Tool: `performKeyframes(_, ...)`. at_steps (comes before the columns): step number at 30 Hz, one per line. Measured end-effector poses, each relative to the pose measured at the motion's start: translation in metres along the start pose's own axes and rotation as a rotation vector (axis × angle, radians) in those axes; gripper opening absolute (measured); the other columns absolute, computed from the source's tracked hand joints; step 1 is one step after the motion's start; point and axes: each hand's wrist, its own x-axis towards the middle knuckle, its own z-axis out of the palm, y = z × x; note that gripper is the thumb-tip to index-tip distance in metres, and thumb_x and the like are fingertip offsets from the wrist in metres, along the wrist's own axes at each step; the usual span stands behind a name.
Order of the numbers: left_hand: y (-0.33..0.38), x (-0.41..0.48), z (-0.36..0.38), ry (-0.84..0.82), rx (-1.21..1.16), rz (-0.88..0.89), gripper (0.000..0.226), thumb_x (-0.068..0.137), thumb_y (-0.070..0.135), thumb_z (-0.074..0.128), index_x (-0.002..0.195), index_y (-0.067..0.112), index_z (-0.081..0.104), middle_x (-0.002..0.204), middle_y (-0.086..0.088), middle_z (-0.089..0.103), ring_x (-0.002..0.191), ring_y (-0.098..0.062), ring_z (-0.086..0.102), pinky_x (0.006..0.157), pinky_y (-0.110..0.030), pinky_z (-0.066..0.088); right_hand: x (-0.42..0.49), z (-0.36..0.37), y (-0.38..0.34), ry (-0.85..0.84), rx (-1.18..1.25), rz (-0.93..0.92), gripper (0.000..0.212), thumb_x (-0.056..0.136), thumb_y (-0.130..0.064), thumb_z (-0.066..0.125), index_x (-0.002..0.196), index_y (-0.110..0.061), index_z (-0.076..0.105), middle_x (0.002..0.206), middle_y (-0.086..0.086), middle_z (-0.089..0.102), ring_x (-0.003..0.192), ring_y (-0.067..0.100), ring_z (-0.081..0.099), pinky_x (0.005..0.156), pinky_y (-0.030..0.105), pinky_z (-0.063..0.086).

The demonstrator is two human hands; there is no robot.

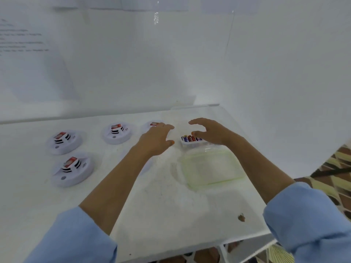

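Observation:
Both my hands hover over the white table (161, 205), fingers spread and holding nothing. My left hand (156, 138) is above a white smoke detector (153, 124) that it mostly hides. My right hand (210, 130) arches over a small white box of coloured batteries (190, 139). Just in front of that box lies a translucent, pale green plastic lid or container (210, 168). Three more white round smoke detectors (64, 141) (117, 132) (73, 171) with black bands and red-white labels sit on the left part of the table.
White walls close in behind and to the right, with a printed sheet (22, 40) on the left wall. A small brown scrap (241, 217) lies near the table's front right. The right edge drops off to a patterned floor (340, 168).

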Motion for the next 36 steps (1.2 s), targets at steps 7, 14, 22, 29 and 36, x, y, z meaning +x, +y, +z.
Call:
performKeyframes(7,0.041,-0.013,0.033,0.069,-0.031,-0.057,0.048,0.093,0.03,0.052,0.139,0.025,0.037,0.146,0.004,0.035,0.131,-0.018,0.037,0.101,-0.038,0.036,-0.039,-0.037,0.057,-0.02,-0.019,-0.059,0.04,0.092,-0.023,0.054,0.132,-0.021,0.047,0.142,-0.005,0.043,0.13,0.012,0.038,0.098,0.016,0.025)
performKeyframes(14,0.038,-0.046,0.057,0.222,-0.181,-0.055,0.051,0.073,-0.016,0.047,0.107,0.02,0.063,0.116,0.0,0.053,0.115,-0.021,0.047,0.094,-0.03,0.036,-0.085,-0.047,0.11,0.083,0.038,-0.184,0.041,0.083,0.008,0.052,0.113,-0.017,0.062,0.11,-0.005,0.052,0.1,0.01,0.046,0.079,-0.002,0.03)
performKeyframes(22,0.033,-0.063,0.075,0.139,-0.122,-0.006,0.046,0.077,-0.018,0.049,0.105,0.012,0.069,0.12,-0.007,0.054,0.113,-0.022,0.051,0.094,-0.023,0.034,-0.101,-0.034,0.136,-0.112,-0.062,-0.152,0.048,0.079,0.01,0.051,0.11,-0.023,0.066,0.122,0.003,0.051,0.115,0.016,0.047,0.1,0.024,0.033)
performKeyframes(29,0.031,-0.062,0.07,0.104,-0.101,-0.03,0.025,0.085,-0.007,0.057,0.094,0.01,0.072,0.116,-0.002,0.061,0.107,-0.018,0.056,0.09,-0.018,0.033,-0.098,-0.036,0.144,-0.104,-0.159,-0.187,0.02,0.084,-0.009,0.062,0.098,-0.022,0.07,0.124,-0.003,0.053,0.111,0.013,0.051,0.087,0.017,0.031)
performKeyframes(36,0.029,-0.063,0.055,0.043,-0.188,0.002,0.04,0.082,-0.004,0.064,0.073,0.036,0.063,0.099,0.006,0.064,0.092,-0.007,0.059,0.087,-0.019,0.042,-0.091,-0.046,0.143,-0.11,-0.015,-0.234,0.018,0.08,-0.004,0.067,0.092,-0.015,0.071,0.117,0.001,0.058,0.104,0.014,0.054,0.085,0.011,0.031)
